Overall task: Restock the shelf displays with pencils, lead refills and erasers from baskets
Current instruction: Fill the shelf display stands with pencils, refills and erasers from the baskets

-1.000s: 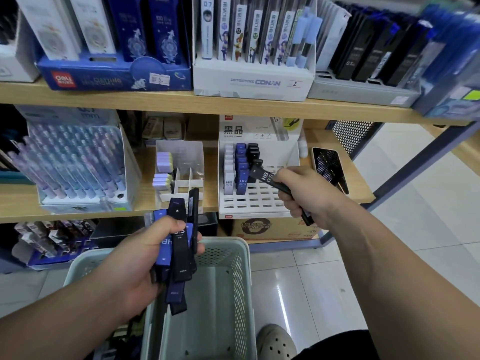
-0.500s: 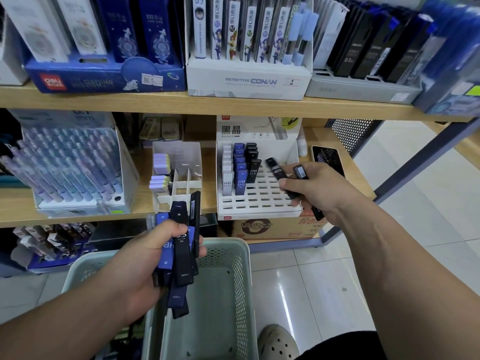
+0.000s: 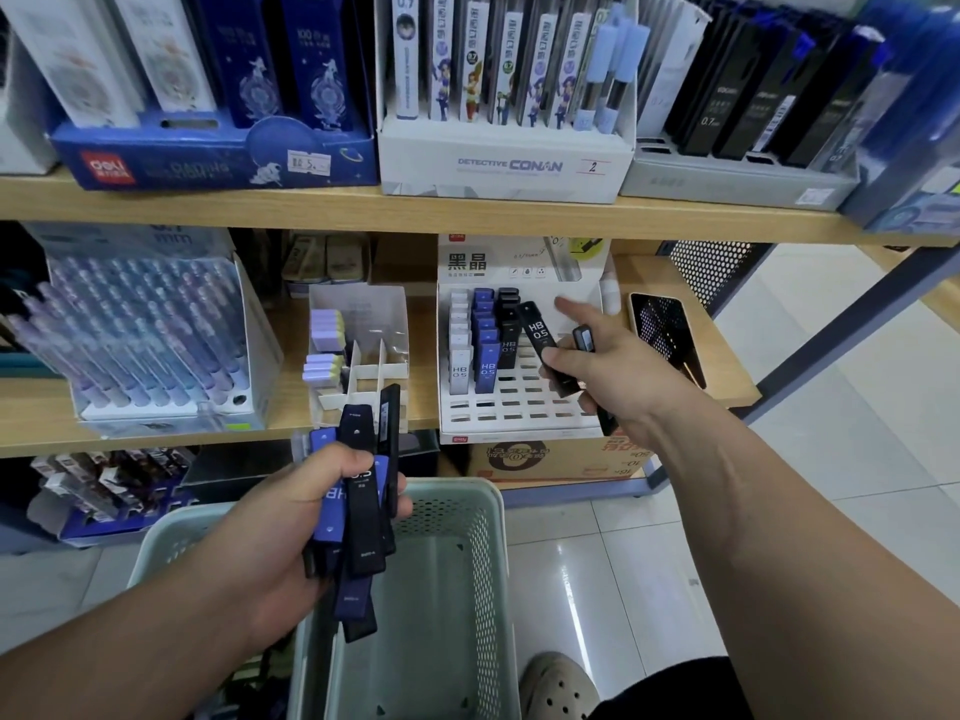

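My left hand [image 3: 306, 517] grips a bundle of black and blue lead refill cases [image 3: 358, 511] above the pale green basket [image 3: 483, 563]. My right hand [image 3: 613, 376] holds black lead refill cases; one marked HB 0.5 [image 3: 540, 340] is pinched under the thumb and tilts toward the white slotted display tray [image 3: 519, 407] on the middle shelf. The index finger points out over the tray. White, blue and black cases [image 3: 483, 340] stand in the tray's left columns; the slots to the right are bare.
A white divider box with purple erasers [image 3: 358, 350] stands left of the tray, and a rack of purple pencils [image 3: 145, 330] further left. A phone [image 3: 665, 330] lies on the shelf at right. Boxed refills fill the upper shelf [image 3: 467, 210]. My shoe [image 3: 561, 688] is beside the basket.
My right hand moved right and back from the tray's black column, and one black case now stands out, tilted, under my thumb. The left hand's bundle stayed put.
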The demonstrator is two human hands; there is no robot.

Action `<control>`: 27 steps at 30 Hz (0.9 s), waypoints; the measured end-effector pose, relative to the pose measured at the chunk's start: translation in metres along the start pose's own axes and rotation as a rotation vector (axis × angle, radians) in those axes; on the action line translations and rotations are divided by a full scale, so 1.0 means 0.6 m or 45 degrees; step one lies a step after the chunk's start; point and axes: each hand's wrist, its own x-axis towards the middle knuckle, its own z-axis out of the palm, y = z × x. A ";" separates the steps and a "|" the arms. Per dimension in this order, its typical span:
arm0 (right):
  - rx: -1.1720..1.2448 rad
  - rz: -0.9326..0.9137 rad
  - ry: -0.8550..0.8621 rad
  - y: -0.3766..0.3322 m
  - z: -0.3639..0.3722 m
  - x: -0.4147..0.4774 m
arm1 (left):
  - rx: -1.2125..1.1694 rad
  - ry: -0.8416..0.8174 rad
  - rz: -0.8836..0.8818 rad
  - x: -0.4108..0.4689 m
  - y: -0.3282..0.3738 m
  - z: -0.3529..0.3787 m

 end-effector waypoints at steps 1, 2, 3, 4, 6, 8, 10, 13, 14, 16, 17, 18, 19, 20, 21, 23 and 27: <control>0.003 0.019 0.010 0.001 0.001 0.003 | -0.004 0.001 -0.002 0.001 0.001 -0.001; 0.005 0.041 0.023 0.001 0.001 0.004 | 0.000 0.004 -0.007 0.001 0.002 -0.002; 0.013 0.055 0.029 0.002 0.001 0.005 | 0.002 0.000 -0.001 0.001 0.003 -0.003; 0.020 0.062 0.028 0.002 0.001 0.006 | 0.006 0.002 0.001 0.002 0.004 -0.003; 0.019 0.047 0.024 0.002 0.000 0.007 | 0.015 -0.004 -0.003 0.004 0.004 -0.004; 0.032 -0.012 0.030 -0.001 0.002 0.006 | 0.026 -0.008 -0.009 0.005 0.004 -0.004; 0.050 -0.086 0.060 -0.002 0.003 0.008 | 0.022 -0.010 -0.026 0.007 0.005 -0.003; -0.161 -0.239 0.155 0.009 0.006 0.022 | -0.001 -0.003 -0.028 0.011 0.003 -0.003; -0.237 -0.289 0.201 0.014 0.008 0.028 | -0.005 0.000 -0.029 0.012 0.003 -0.003; -0.275 -0.363 0.288 0.021 0.010 0.038 | -0.005 -0.003 -0.037 0.012 0.004 -0.004; -0.254 -0.400 0.313 0.022 0.012 0.040 | -0.008 -0.007 -0.044 0.012 0.005 -0.004; -0.239 -0.440 0.338 0.022 0.014 0.042 | -0.015 -0.007 -0.051 0.011 0.006 -0.005; -0.241 -0.475 0.362 0.021 0.017 0.043 | -0.021 -0.009 -0.057 0.009 0.008 -0.005; -0.250 -0.504 0.385 0.020 0.019 0.044 | -0.024 -0.012 -0.058 0.009 0.008 -0.006; -0.258 -0.525 0.398 0.020 0.020 0.047 | -0.024 -0.016 -0.056 0.008 0.009 -0.007; -0.318 -0.558 0.388 0.020 0.024 0.051 | -0.026 -0.014 -0.054 0.008 0.011 -0.008; -0.487 -0.594 0.375 0.026 0.030 0.056 | -0.053 0.013 -0.041 0.009 0.015 -0.007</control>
